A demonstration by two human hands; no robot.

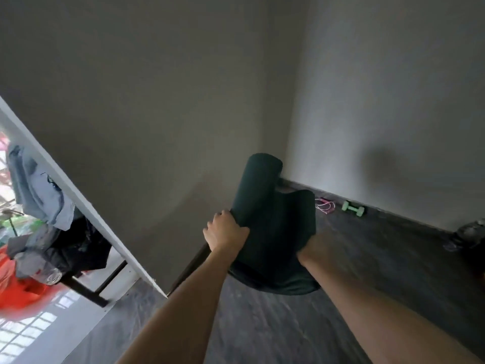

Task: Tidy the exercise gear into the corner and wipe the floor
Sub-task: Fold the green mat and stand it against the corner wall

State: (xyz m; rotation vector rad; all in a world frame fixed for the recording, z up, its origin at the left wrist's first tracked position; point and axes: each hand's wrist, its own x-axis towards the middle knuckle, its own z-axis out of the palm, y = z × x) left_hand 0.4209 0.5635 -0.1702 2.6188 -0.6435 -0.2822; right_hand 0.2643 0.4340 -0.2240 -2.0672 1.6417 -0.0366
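Both hands clutching dark rolled mat (273, 219), skipping rope (325, 205), green dumbbell (353, 208) beyond

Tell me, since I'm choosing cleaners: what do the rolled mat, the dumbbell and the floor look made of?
Rolled mat: dark green, matte, probably foam or rubber; it bends softly in both hands. Dumbbell: pale green with a smooth coating, maybe vinyl or neoprene; too small to tell. Floor: grey wood-grain planks with a slight sheen, likely laminate or vinyl.

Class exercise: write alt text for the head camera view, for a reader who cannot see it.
Two bare hands, left hand and right hand, hold a dark green rolled exercise mat up toward a room corner. By the right wall lie a pink skipping rope and a green dumbbell on the dark floor.
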